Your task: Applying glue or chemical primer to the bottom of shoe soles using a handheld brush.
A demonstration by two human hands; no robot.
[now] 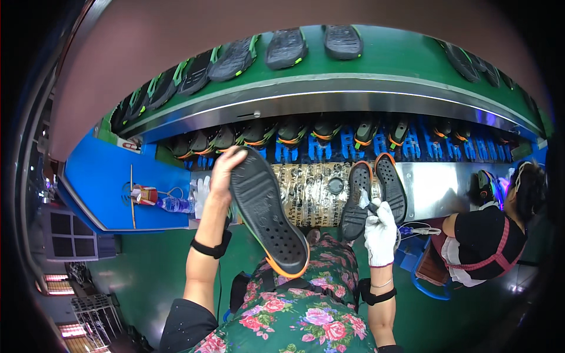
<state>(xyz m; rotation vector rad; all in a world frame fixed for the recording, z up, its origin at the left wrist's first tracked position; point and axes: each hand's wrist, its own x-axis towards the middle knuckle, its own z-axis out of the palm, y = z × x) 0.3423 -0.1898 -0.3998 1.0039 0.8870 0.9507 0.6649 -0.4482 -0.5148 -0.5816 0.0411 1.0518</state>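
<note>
Black with an orange rim at its lower end, the sole (268, 206) hangs tilted before me, in front of the bench (435, 191) and above its near edge. I have its upper end pinched in the bare fingers of the left hand (220, 172); the orange end points down toward the floral apron (321, 326). In a white glove, the right hand (381, 234) has its fingers pressed together around a dark tool (373, 207). A pale patch at the tool's end overlaps one of two more soles (353, 220) on the bench; I cannot tell whether it touches.

For writing, I find a brown sheet (306, 188) under shiny tape, with dark capitals repeated in rows, and a dark disc (335, 186) on it. At left, the bottle (175, 204) on the blue panel (97, 176) has a label that I cannot make out.

Above the bench, I see the metal lip of the green shelf (388, 56) curve across; shoes (291, 130) line the back beneath it. Between the raised sole and the right hand I have a gap with the sheet behind it. Farther right, the bench's metal stretches toward a co-worker (482, 244).
</note>
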